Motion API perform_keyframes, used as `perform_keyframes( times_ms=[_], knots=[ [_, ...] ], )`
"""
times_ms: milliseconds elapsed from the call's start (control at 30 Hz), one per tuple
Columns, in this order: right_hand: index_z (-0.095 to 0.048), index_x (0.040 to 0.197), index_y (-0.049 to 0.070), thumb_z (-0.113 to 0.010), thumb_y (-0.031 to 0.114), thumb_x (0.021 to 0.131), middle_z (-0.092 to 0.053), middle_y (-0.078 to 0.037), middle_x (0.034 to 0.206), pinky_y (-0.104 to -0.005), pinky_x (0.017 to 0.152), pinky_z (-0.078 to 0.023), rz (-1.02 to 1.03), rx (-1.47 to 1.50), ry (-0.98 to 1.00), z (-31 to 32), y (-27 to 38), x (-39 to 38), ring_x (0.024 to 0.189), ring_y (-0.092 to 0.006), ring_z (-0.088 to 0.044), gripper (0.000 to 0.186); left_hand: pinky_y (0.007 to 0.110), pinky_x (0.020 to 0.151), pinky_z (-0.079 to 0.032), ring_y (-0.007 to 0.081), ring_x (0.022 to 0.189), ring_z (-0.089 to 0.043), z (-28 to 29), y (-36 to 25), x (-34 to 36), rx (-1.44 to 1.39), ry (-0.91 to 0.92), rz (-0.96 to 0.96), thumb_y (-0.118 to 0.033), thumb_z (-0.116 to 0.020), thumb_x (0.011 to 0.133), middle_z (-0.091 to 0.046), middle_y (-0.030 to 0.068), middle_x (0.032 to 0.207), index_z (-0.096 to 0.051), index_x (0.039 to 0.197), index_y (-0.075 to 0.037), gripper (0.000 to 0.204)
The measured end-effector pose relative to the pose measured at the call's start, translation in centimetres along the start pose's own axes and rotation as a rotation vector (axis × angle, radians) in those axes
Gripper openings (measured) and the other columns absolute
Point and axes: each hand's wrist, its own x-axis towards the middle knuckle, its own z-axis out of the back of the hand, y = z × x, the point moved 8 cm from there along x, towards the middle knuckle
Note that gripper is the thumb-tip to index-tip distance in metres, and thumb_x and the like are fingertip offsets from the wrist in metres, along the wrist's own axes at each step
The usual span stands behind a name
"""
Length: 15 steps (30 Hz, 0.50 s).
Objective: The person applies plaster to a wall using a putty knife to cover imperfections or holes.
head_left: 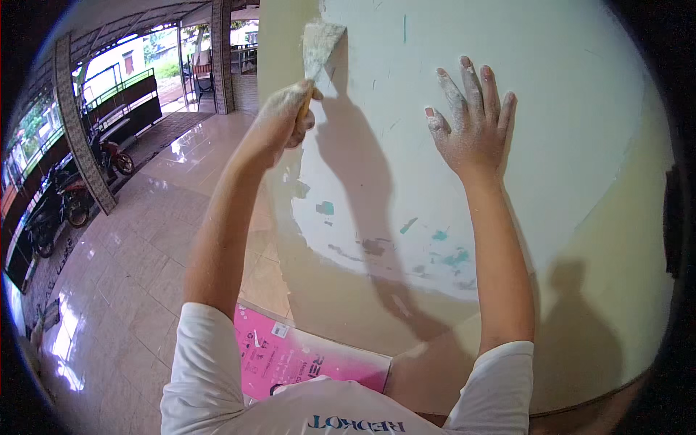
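While clamping a scraper (322,54) in the left hand (288,116), spreads the right hand (475,134) on a patched wall (627,246)

Grips the yellow handle with closed left fingers, pointing the white-crusted blade upward over the border between a beige strip and the white coating (580,109), near the wall's left edge. Rests dusty right fingers, set well apart, against the coating farther right. Shows teal flecks (457,257) and grey smears (373,246) low in the white, with thin dark ticks higher up. Breaks off raggedly along the bottom, giving way to beige. Carries a long arm shadow (366,167) down the left part, and another shadow (573,319) at lower right. Has a pink printed panel (312,355) near the foot, partly hidden behind the white shirt (341,406). Opens at left onto glossy floor tiles (138,290), pillars (83,138), parked motorbikes (49,214), a dark gate (145,101) and sunlit greenery (170,69).
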Motion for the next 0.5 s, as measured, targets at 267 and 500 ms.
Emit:
perform_keyframes(
  times_ms=[267, 500],
  knots=[
    [-0.029, 0.139, 0.038, -0.043, 0.054, 0.089, -0.02, 0.007, 0.15, -0.0528, 0.11, -0.017, -0.01, 0.055, -0.067, 0.6, 0.6, -0.1, 0.139, -0.0172, -0.014, 0.055, 0.022, 0.038, -0.017, 0.0052, 0.04, -0.022, -0.7, 7.4, -3.7, -0.097, -0.043, 0.116, -0.049, -0.043, 0.093, -0.031, -0.0062, 0.051, -0.049, 0.095, -0.01, 0.039],
    [-0.032, 0.138, 0.04, -0.045, 0.053, 0.087, -0.021, 0.009, 0.149, -0.0531, 0.11, -0.017, -0.025, 0.053, -0.067, 0.8, 0.4, -0.1, 0.139, -0.0162, -0.016, 0.054, 0.021, 0.041, -0.019, 0.0042, 0.045, -0.026, -0.5, -0.6, 0.1, 0.024, -0.006, -0.041, -0.049, -0.043, 0.093, -0.033, -0.0065, 0.056, -0.049, 0.099, -0.007, 0.043]
  ],
)
